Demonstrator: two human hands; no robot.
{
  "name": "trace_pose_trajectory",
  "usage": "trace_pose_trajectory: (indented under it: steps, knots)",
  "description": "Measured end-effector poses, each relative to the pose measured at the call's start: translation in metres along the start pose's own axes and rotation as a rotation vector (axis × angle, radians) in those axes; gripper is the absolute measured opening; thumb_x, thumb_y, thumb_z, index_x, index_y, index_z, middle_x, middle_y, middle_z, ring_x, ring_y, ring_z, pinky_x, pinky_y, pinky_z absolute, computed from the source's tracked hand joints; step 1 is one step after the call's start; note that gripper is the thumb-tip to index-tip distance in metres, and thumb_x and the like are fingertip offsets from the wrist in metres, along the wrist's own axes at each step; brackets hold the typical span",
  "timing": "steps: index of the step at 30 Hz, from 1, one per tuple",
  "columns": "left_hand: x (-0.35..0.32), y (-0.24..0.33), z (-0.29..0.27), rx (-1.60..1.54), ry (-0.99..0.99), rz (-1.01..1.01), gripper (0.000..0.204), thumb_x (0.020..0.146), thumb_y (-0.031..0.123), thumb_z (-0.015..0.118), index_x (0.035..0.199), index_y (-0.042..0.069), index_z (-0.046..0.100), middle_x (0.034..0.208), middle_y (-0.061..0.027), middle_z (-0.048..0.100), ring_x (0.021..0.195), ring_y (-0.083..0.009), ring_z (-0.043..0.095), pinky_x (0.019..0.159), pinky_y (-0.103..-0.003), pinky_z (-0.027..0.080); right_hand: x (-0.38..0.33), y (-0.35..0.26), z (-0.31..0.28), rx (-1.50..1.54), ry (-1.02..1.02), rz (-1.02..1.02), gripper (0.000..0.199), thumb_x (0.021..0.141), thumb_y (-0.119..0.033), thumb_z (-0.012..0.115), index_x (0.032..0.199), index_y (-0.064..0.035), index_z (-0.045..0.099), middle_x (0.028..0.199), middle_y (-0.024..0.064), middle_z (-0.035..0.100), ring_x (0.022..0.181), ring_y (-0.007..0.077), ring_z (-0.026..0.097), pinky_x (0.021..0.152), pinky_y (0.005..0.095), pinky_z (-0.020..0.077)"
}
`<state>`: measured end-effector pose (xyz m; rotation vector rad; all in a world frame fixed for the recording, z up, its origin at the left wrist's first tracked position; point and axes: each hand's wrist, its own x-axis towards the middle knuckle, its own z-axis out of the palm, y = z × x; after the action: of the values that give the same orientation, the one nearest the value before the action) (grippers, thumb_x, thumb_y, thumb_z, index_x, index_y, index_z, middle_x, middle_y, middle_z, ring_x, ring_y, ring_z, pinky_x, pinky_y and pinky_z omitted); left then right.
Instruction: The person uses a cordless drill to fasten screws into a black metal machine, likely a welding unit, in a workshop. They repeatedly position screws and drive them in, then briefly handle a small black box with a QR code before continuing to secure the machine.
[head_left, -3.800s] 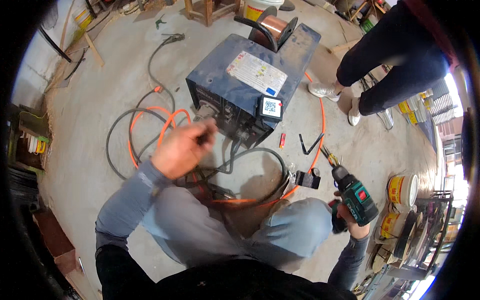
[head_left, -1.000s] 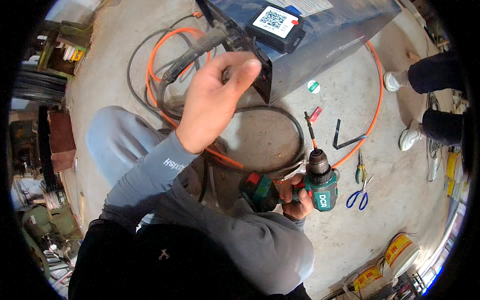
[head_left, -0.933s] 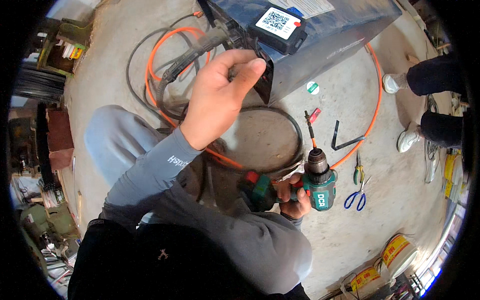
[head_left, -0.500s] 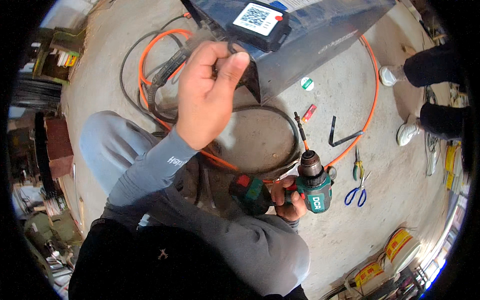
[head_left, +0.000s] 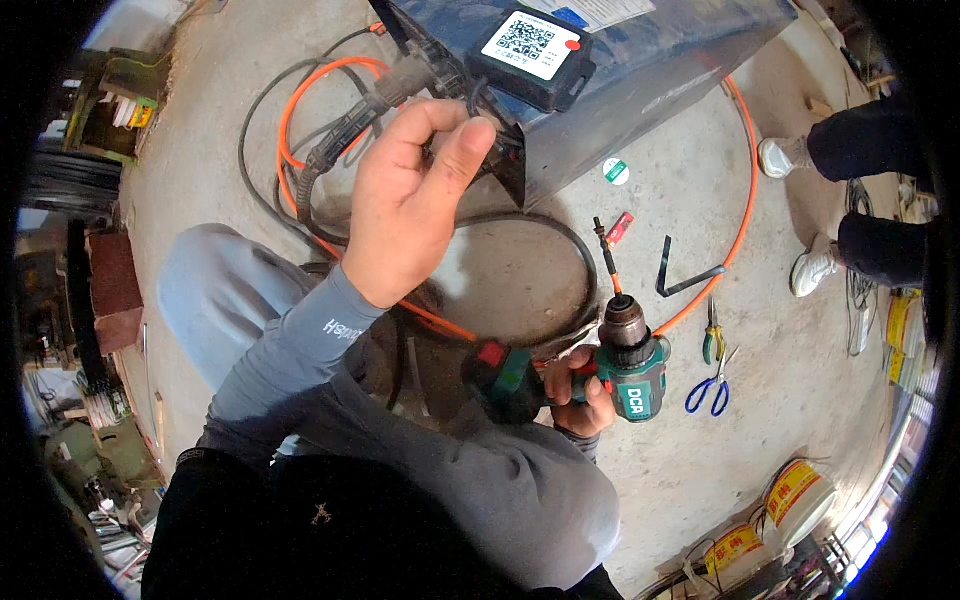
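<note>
My left hand (head_left: 405, 205) is raised at the near corner of a dark blue metal case (head_left: 610, 110), thumb and forefinger pinched on a short black cable (head_left: 478, 92). That cable runs down from a black plastic module (head_left: 575, 82) with a white code label, which lies on top of the case. The other fingers are curled, and the cable's end is hidden behind them. Low in the middle, my right hand (head_left: 582, 405) grips a green and black cordless drill (head_left: 632, 375) by its handle. Its long bit (head_left: 608, 258) points up and away, apart from the case.
Orange hose (head_left: 742, 230) and thick black cable (head_left: 590, 265) loop over the concrete floor. Right of the drill lie a bent black strip (head_left: 690, 285), pliers (head_left: 713, 335) and blue-handled scissors (head_left: 708, 395). Another person's legs (head_left: 870, 145) stand at right; buckets (head_left: 800, 500) sit lower right.
The case and module appear slightly lower in the view. My left hand stays pinched at the cable, a little lower. The drill has shifted slightly right, its bit still clear of the case.
</note>
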<state>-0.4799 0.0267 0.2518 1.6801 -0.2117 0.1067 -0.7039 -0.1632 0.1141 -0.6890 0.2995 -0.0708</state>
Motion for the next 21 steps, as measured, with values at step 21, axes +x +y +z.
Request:
trace_pose_trajectory:
  steps: [21]
  knots:
    - [-0.012,-0.029,0.018,0.045,0.023,0.247,0.015,0.099,0.015,0.069,0.102,0.002,0.063,0.090,-0.0092,0.056,0.076,-0.0217,0.059,0.067,-0.034,0.047,0.002,-0.004,0.011,0.038,-0.080,-0.114,0.073,0.094,-0.024,0.069,0.155,-0.0036,0.034,0.110,0.0079,0.065,0.054,0.0131,0.049,0.051,0.0329,0.0400]
